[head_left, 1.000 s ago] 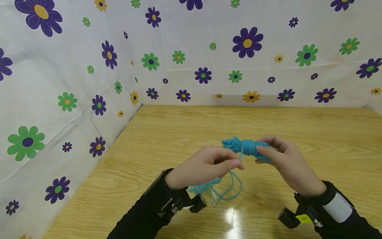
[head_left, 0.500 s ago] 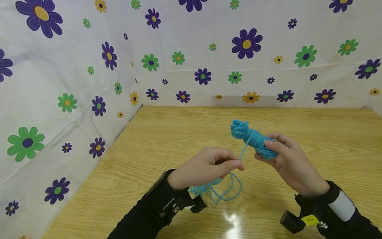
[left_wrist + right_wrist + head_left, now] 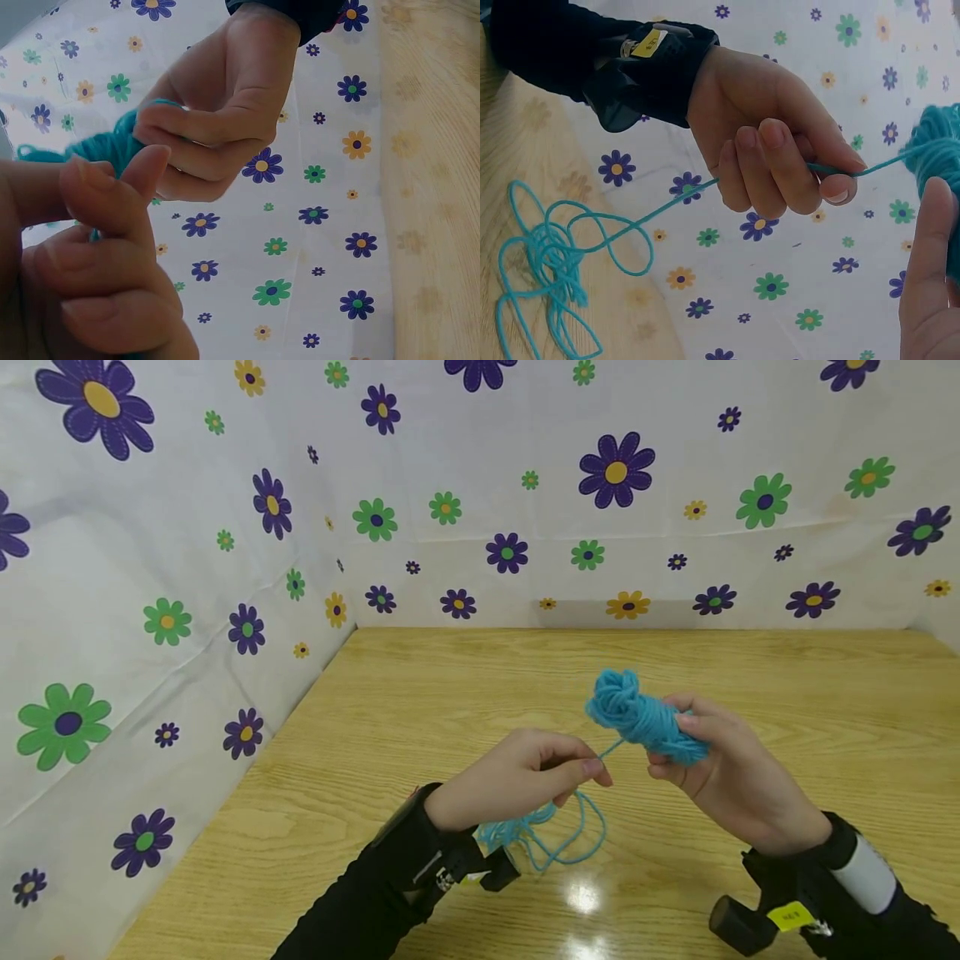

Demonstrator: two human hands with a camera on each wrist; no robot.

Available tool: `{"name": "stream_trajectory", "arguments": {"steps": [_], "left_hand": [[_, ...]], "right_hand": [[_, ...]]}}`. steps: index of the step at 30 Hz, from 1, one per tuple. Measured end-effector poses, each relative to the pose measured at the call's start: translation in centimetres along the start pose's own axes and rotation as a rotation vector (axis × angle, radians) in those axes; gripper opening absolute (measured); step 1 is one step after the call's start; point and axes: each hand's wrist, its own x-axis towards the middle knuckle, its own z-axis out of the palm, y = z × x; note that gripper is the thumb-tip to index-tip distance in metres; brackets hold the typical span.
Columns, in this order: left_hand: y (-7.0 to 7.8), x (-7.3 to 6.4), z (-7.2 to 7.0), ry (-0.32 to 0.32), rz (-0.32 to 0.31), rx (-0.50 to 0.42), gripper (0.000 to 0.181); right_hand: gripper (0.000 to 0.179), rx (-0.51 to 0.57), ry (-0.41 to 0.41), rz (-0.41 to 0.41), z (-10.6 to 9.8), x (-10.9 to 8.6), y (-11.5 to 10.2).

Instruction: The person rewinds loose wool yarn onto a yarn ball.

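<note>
A bundle of blue yarn [image 3: 643, 714], wrapped round its middle, is held above the table by my right hand [image 3: 738, 768]. Thumb and fingers grip its right end, while the looped left end sticks out. From the bundle a single strand runs to my left hand [image 3: 525, 777], which pinches it between thumb and index finger. In the right wrist view the strand [image 3: 686, 193] passes under the curled left fingers [image 3: 769, 172] and down to a loose heap of yarn [image 3: 555, 262] on the table. That heap is partly hidden behind my left hand in the head view.
The wooden table [image 3: 450, 685] stretches out around both hands. A white cloth with printed flowers [image 3: 450, 468] hangs along its back and left edges. Black wrist-worn cameras [image 3: 742, 922] jut out below the hands.
My right hand has tilted the yarn bundle, raising its left end, and has since turned it so that the looped end faces closer. The left hand has stayed nearly still, pinching the strand.
</note>
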Motion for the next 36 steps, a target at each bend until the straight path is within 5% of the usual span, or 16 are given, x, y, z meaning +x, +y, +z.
{"name": "stream_trajectory", "arguments": {"steps": [14,36], "left_hand": [[-0.06,-0.13,-0.18,-0.003,0.021,0.006,0.020],[0.50,-0.34,-0.33,-0.022,-0.010,-0.045,0.025]], "right_hand": [[0.041,-0.065,-0.215,0.062,0.28,-0.02,-0.19],[0.021,-0.396,-0.258,0.169,0.10,-0.16,0.36]]}}
